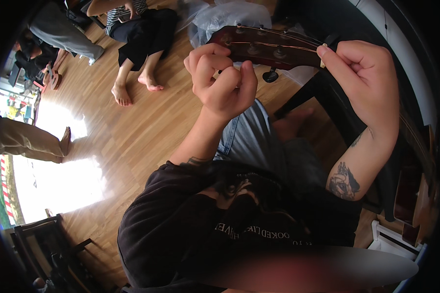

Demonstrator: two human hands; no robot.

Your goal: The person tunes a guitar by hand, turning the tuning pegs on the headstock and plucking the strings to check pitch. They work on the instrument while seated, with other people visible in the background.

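A dark reddish-brown guitar headstock (298,57) is held up at the top of the head view, with metal string posts and strings on its face. My left hand (219,80) is at its left end, fingers curled in and touching its lower edge; what they grip is hidden. My right hand (362,73) is closed at the other end, its thumb tip pressing a string by the pale nut. A dark tuning knob (270,75) sticks out below the headstock, between my hands. The guitar's body cannot be seen.
Clear plastic bags (225,22) lie beyond the headstock. Someone in black trousers (149,41) sits on the wooden floor (146,127); other people's legs show at left. A dark chair (49,249) stands lower left, a white frame (388,239) lower right.
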